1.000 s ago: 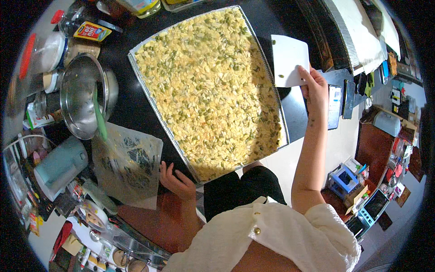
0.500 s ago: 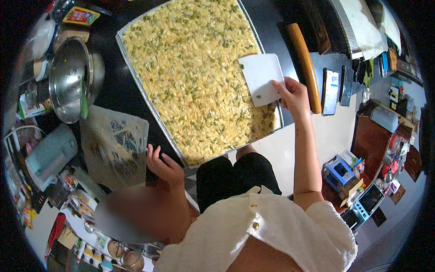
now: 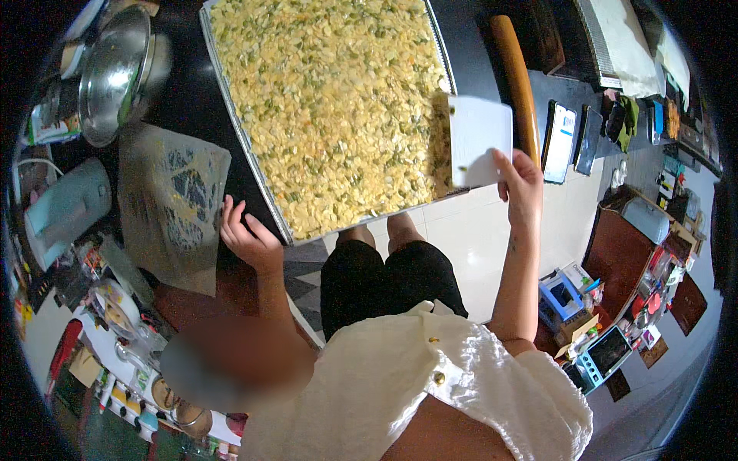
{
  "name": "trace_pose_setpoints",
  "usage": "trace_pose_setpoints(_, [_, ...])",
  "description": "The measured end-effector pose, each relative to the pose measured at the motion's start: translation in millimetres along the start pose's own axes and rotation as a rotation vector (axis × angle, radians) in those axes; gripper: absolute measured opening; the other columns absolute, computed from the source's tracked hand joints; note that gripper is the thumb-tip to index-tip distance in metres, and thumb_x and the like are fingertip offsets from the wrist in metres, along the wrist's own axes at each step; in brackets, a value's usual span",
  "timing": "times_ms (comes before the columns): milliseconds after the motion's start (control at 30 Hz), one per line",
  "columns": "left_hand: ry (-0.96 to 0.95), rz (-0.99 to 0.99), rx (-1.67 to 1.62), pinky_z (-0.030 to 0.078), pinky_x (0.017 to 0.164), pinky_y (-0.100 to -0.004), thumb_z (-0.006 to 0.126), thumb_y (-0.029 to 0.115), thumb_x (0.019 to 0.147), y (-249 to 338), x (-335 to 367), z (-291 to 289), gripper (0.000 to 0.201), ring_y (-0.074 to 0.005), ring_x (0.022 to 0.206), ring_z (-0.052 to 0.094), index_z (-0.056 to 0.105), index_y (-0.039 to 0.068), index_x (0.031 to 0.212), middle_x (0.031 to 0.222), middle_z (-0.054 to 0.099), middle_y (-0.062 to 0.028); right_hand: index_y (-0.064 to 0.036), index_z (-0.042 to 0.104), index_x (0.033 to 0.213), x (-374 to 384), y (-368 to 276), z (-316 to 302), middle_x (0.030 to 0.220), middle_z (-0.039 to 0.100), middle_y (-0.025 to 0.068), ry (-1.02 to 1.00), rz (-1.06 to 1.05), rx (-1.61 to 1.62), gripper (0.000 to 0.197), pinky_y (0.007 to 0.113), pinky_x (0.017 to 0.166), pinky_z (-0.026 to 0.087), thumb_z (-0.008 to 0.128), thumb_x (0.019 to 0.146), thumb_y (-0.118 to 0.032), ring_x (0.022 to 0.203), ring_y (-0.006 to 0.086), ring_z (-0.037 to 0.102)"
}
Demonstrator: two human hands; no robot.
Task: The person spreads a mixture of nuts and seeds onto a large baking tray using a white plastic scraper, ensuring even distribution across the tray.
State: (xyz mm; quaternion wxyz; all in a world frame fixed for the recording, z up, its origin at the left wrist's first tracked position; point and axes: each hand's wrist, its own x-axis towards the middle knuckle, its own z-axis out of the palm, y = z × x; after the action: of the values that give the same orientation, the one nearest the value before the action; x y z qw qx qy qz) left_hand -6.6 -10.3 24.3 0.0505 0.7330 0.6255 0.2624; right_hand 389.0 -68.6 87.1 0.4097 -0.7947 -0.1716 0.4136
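Observation:
My right hand (image 3: 523,188) pinches a white dough scraper (image 3: 483,134) between thumb and fingers. The scraper stands at the near right edge of a large tray (image 3: 250,157), covering part of its rim. Pale nut flakes and green seeds (image 3: 338,115) lie spread in a thick layer across the tray. A darker, thinner patch shows beside the scraper at the near right corner. My left hand (image 3: 252,237) holds nothing, fingers apart, close to the tray's near left corner and a smeared translucent sheet (image 3: 173,200).
On the dark counter (image 3: 192,84), a metal bowl (image 3: 115,77) stands to the left. A wooden rolling pin (image 3: 515,77) and two phones (image 3: 559,142) lie to the right. Below the tray are my legs and a tiled floor (image 3: 461,250). A blurred patch (image 3: 234,361) hides the lower left.
My right hand has drawn the scraper rightward, from over the layer to the tray's right edge. The whole view has shifted, so the tray sits higher. My left hand stays by the near left corner.

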Motion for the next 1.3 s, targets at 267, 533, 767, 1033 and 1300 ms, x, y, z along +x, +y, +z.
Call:
trace_pose_setpoints(267, [0.093, 0.031, -0.050, 0.036, 0.096, -0.0446, 0.046, 0.003, 0.087, 5, 0, 3, 0.021, -0.0359, 0.108, 0.052, 0.056, -0.002, 0.104, 0.118, 0.057, -0.0191, -0.0019, 0.062, 0.079, 30, 7, 32, 0.055, 0.046, -0.0046, -0.021, -0.107, -0.097, 0.023, 0.021, 0.038, 0.024, 0.067, 0.085, -0.024, 0.043, 0.0037, 0.037])
trace_pose_setpoints(533, [0.074, 0.011, -0.027, 0.035, 0.097, -0.0440, 0.046, 0.005, 0.086, 5, -3, 1, 0.020, -0.0350, 0.110, 0.051, 0.056, 0.001, 0.104, 0.120, 0.056, -0.0176, -0.0011, 0.066, 0.093, 34, -37, 0, 0.072, 0.061, 0.0029, 0.095, -0.561, -0.135, 0.019, 0.023, 0.055, 0.043, 0.067, 0.085, -0.018, 0.063, 0.0100, 0.057])
trace_pose_setpoints(767, [0.095, 0.030, -0.019, 0.037, 0.096, -0.0417, 0.047, 0.005, 0.086, 7, -4, 9, 0.021, -0.0340, 0.109, 0.052, 0.057, 0.002, 0.105, 0.120, 0.057, -0.0158, -0.0148, 0.067, 0.106, 80, -51, 64, 0.110, 0.064, 0.0069, -0.060, -1.497, -0.881, 0.030, 0.042, 0.094, 0.042, 0.062, 0.076, -0.014, 0.103, 0.0271, 0.058])
trace_pose_setpoints(1033, [0.117, 0.030, -0.002, 0.035, 0.098, -0.0420, 0.047, 0.006, 0.086, -2, -7, -2, 0.020, -0.0324, 0.110, 0.052, 0.057, 0.003, 0.102, 0.120, 0.058, -0.0131, -0.0170, 0.066, 0.109, 6, -12, 22, 0.111, 0.065, 0.0029, -0.149, -1.424, -0.976, 0.035, 0.045, 0.100, 0.035, 0.064, 0.074, -0.011, 0.109, 0.0202, 0.058])
trace_pose_setpoints(1300, [0.133, 0.045, 0.008, 0.037, 0.096, -0.0406, 0.048, 0.007, 0.086, -1, -7, 8, 0.019, -0.0322, 0.110, 0.052, 0.057, 0.005, 0.103, 0.122, 0.058, -0.0125, -0.0211, 0.065, 0.113, 67, -43, 57, 0.116, 0.063, 0.0022, -0.011, -1.523, -1.108, 0.032, 0.045, 0.101, 0.033, 0.062, 0.081, -0.016, 0.113, 0.0171, 0.056])
